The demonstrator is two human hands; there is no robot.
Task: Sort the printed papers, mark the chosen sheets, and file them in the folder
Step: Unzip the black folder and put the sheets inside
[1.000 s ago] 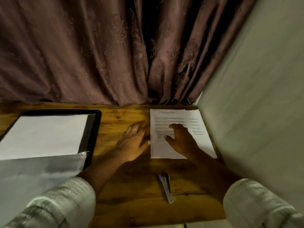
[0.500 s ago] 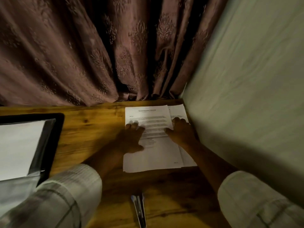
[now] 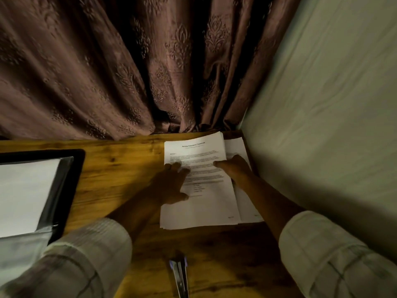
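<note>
Nearest the camera, two pale checked sleeves [image 3: 81, 261] frame a slim metal tool [image 3: 180, 276] lying on the wooden table [image 3: 129, 168]; whether it is a pen or a stapler I cannot tell.

Just beyond it sits the stack of printed papers [image 3: 204, 209], close to the table's right corner. The left hand [image 3: 171, 183] lies flat on the top sheet [image 3: 199, 151], fingers straight and slightly spread, pressing it down. The right hand [image 3: 234, 168] rests across that sheet's right edge with the thumb stretched onto the print. I cannot tell if its fingers curl under the edge or only lie on the offset sheets [image 3: 235, 147] below.

Well apart, at the left, the black folder [image 3: 78, 168] lies open with a white page already in it.

Behind everything hang a brown patterned curtain [image 3: 107, 72] and a pale wall [image 3: 322, 104].

The stack is already fanned, so a sideways push from either palm would likely drag several sheets at once and mix the order. The wall crowds the right side, and a sheet slid that way could buckle against it. The light is dim, which makes misreading a heading and choosing the wrong sheet a fair risk.
</note>
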